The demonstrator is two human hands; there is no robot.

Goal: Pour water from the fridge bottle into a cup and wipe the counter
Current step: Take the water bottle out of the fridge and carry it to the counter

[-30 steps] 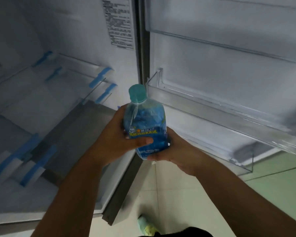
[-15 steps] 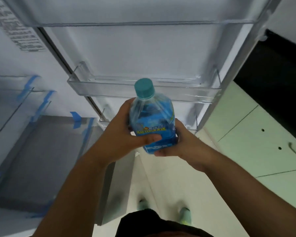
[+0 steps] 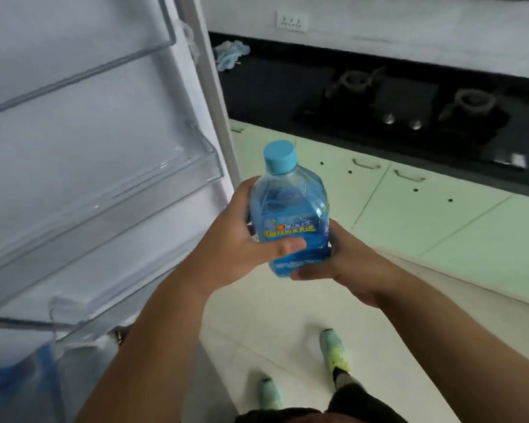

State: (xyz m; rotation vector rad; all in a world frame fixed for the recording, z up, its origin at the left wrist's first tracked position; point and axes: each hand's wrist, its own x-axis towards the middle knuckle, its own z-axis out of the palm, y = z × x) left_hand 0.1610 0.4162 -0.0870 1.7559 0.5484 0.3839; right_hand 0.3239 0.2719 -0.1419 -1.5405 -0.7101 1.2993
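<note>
Bottle [image 3: 290,209], blue-labelled with a light blue cap [image 3: 280,156], stands nearly upright at the centre of view, gripped by both hands. Left hand [image 3: 242,239] wraps its side from 9 o'clock with the thumb across the label, while right hand [image 3: 342,264] cups its base from 4 o'clock. Open fridge door [image 3: 89,148] lies toward 9 o'clock, the dark tabletop [image 3: 272,87] with a crumpled cloth [image 3: 229,54] and stove [image 3: 409,117] toward 1 o'clock.
</note>
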